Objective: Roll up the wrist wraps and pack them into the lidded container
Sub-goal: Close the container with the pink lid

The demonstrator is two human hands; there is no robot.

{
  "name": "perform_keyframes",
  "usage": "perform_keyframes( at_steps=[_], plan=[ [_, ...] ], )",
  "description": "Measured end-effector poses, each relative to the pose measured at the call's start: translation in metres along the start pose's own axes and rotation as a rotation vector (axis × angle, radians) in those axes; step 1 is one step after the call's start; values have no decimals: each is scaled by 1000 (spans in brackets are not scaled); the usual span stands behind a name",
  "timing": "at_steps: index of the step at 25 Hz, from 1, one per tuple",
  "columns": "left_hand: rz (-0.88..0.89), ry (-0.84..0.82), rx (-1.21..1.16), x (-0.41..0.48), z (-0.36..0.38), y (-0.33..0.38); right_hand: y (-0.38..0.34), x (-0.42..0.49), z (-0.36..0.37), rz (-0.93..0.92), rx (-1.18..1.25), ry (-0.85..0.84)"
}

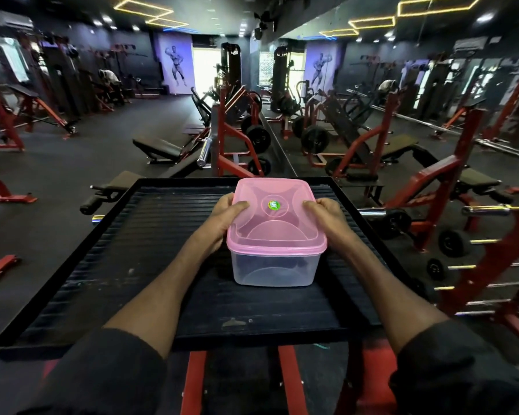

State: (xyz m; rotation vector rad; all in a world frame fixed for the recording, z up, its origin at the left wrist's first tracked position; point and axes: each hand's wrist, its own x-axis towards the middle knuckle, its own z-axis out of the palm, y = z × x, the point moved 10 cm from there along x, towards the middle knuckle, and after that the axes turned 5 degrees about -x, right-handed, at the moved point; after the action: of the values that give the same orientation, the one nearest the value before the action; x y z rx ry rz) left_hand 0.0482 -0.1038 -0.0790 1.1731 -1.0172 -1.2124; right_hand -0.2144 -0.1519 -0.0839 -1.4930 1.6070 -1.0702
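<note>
Now both hands clamp the translucent pink plastic lid [274,209] on the clear rectangular lidded container [274,269], mid black ribbed platform [132,250]. Left hand [225,218] and right hand [327,212] grip opposite lid edges, thumbs on top. Wrist wraps not discernible inside. Risk: uneven pressing leaves a corner unseated, or the container slides.
</note>
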Motion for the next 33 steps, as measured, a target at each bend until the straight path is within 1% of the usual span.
perform_keyframes(
  at_steps=[1,2,4,5,6,8,11,12,14,17,19,22,25,28,30,33],
  plan=[
    [-14,-13,60,5,-2,0,6,12,4,-2,-29,-30],
    [-24,7,191,10,-7,4,13,29,10,-12,-49,-63],
    [-12,96,628,24,-18,20,3,42,15,-44,-92,-92],
    [25,138,812,29,-16,32,-19,31,13,-65,-126,-99],
    [83,163,937,31,-9,46,-41,18,11,-82,-190,-97],
    [167,99,1061,34,15,62,-67,9,11,-108,-383,-99],
    [106,-95,1246,48,37,43,-77,23,25,-149,-615,-158],
    [94,-144,1263,52,40,35,-75,27,32,-161,-691,-191],
    [77,-184,1233,59,42,28,-66,33,43,-174,-862,-251],
    [40,-200,1320,62,41,26,-65,34,47,-205,-972,-264],
    [8,-224,1355,66,37,20,-65,34,47,-211,-974,-263],
    [21,-228,1383,65,38,20,-64,33,49,-211,-960,-262],
    [105,-142,1475,58,45,34,-65,31,51,-208,-960,-254],
    [192,-216,1418,64,54,24,-62,34,53,-188,-960,-273],
    [224,-203,1371,73,48,19,-63,36,54,-191,-932,-274],
    [230,-215,1385,73,49,17,-64,36,53,-208,-871,-263]
  ],
)
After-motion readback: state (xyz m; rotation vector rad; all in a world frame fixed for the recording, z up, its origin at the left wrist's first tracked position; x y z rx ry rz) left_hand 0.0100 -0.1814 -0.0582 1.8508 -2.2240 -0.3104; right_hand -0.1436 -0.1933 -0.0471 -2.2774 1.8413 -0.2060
